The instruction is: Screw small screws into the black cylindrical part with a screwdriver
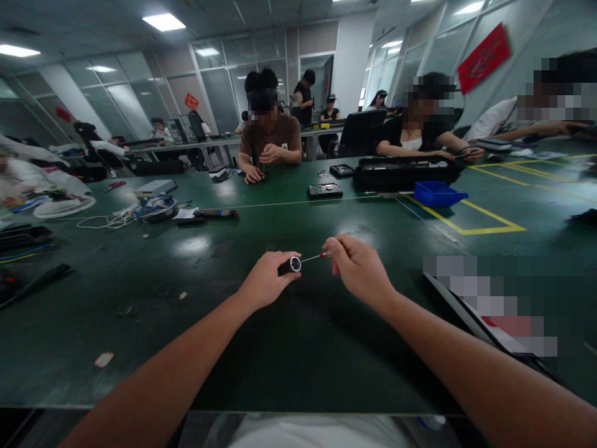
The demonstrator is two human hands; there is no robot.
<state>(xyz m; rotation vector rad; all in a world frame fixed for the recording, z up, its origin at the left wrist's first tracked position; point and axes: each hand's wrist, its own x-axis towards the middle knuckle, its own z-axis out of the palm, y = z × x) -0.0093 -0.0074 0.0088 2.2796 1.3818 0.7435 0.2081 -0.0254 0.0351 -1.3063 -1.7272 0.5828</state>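
Note:
Above the middle of the green table, my left hand (269,277) is closed around a small black cylinder (285,267). The cylinder's round end has a bright ring and faces to the right; its exact kind I cannot make out. My right hand (358,266) pinches a thin screwdriver (321,255) by its red handle, most of which the fingers hide. The screwdriver's metal shaft points left, and its tip is at or very close to the ringed end. Whether tip and ring touch I cannot tell.
The green table (196,336) carries a blue bin (437,194), an opened flat device (325,190), a long black case (405,174), a dark pen-like tool (219,213) and bundled cables (153,208). Papers (494,311) lie near my right arm. A person (270,140) works across the table.

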